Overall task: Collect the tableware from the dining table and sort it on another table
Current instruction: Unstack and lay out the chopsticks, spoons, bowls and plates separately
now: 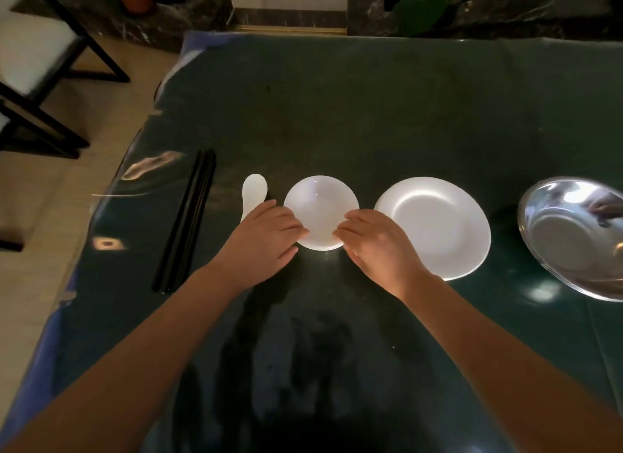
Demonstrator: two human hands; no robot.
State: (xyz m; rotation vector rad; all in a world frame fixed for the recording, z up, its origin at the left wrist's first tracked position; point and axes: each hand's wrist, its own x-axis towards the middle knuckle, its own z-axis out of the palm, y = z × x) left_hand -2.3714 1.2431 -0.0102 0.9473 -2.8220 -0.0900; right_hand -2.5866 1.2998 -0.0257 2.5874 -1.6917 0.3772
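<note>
A small white bowl [320, 206] sits on the dark green table [371, 115], near its middle. My left hand [266, 233] touches the bowl's left near rim with its fingertips. From the other side, my right hand [374, 243] holds the right near rim. Both hands grip the bowl, which rests on the table. A white spoon [253, 191] lies just left of the bowl, its handle partly hidden by my left hand. A white plate [435, 226] lies to the right of the bowl. Black chopsticks [187, 220] lie further left.
A shiny steel basin [573, 236] stands at the right edge, partly cut off by the frame. Dark-framed chairs with white seats [37, 65] stand on the tiled floor to the left. Potted plants and a dark marble ledge [472, 11] run behind the table.
</note>
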